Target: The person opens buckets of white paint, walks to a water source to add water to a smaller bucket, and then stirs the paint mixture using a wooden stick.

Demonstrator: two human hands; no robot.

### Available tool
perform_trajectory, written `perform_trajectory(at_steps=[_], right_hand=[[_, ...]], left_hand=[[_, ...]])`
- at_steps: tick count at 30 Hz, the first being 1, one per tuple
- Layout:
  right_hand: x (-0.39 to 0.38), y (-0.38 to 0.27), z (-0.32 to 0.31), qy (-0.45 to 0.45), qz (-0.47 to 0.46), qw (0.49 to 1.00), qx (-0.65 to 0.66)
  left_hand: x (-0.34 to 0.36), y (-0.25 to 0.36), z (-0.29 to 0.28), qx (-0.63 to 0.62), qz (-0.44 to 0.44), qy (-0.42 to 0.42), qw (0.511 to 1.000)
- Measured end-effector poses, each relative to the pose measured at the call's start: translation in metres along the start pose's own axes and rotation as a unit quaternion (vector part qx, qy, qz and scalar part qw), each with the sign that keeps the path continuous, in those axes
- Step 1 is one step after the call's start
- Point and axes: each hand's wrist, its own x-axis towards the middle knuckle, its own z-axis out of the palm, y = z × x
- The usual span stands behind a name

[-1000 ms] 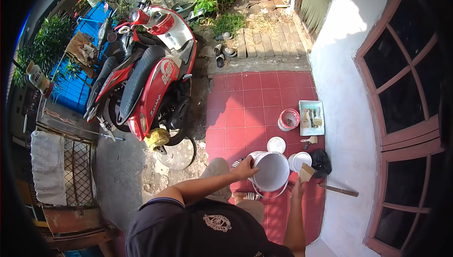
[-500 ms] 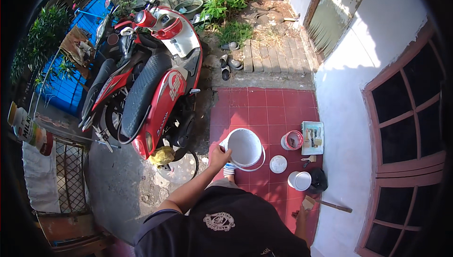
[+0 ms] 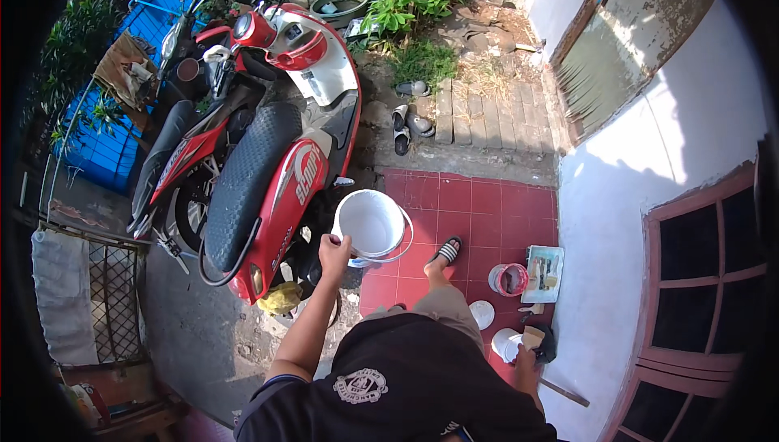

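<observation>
My left hand (image 3: 333, 254) is closed on the near rim of a white bucket (image 3: 369, 223), held in the air by the edge of the red tiles. Whitish residue coats the bucket's inside, and its thin handle hangs to the right. Down at my right side, my right hand (image 3: 526, 356) grips a wide paintbrush (image 3: 533, 336) with pale bristles pointing up. Just left of that brush stands a smaller white pail (image 3: 505, 345). A round white lid (image 3: 482, 314) lies on the tiles, partly hidden by my leg.
A red scooter (image 3: 276, 174) is parked at the left beside another motorcycle (image 3: 182, 142). On the right are a pink-stained pail (image 3: 509, 279), a tray (image 3: 544, 274) with brushes, a black bag (image 3: 549, 349) and a wooden stick (image 3: 565, 393). Sandals (image 3: 402, 130) lie ahead. A white wall (image 3: 604, 280) borders the tiles.
The white bucket in my left hand has moved left toward the scooter. My right hand has lifted the paintbrush beside the small pail. A sandalled foot has stepped forward onto the tiles.
</observation>
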Motion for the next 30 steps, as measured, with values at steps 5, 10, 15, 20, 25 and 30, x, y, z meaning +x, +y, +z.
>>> perform_trajectory(at_steps=[5,10,15,20,25,30], right_hand=[[0.093,-0.122,0.068,-0.017,-0.015,0.998,-0.065],[0.151,-0.305,0.145,-0.016,-0.208,0.972,-0.106],[0.191,-0.488,0.202,-0.128,-0.203,0.963,-0.120],[0.185,-0.615,0.259,-0.146,-0.240,0.949,-0.141],[0.203,-0.683,0.316,-0.199,-0.267,0.934,-0.129],[0.236,-0.746,0.361,-0.189,-0.262,0.935,-0.148]], left_hand=[[0.038,0.069,0.016,-0.067,-0.086,0.031,0.994],[0.091,0.095,0.046,-0.116,-0.111,0.094,0.983],[0.155,0.127,0.088,-0.112,-0.126,0.125,0.978],[0.213,0.164,0.129,-0.145,-0.134,0.114,0.974],[0.283,0.213,0.179,-0.128,-0.137,0.124,0.974],[0.375,0.252,0.245,-0.056,-0.111,0.127,0.984]])
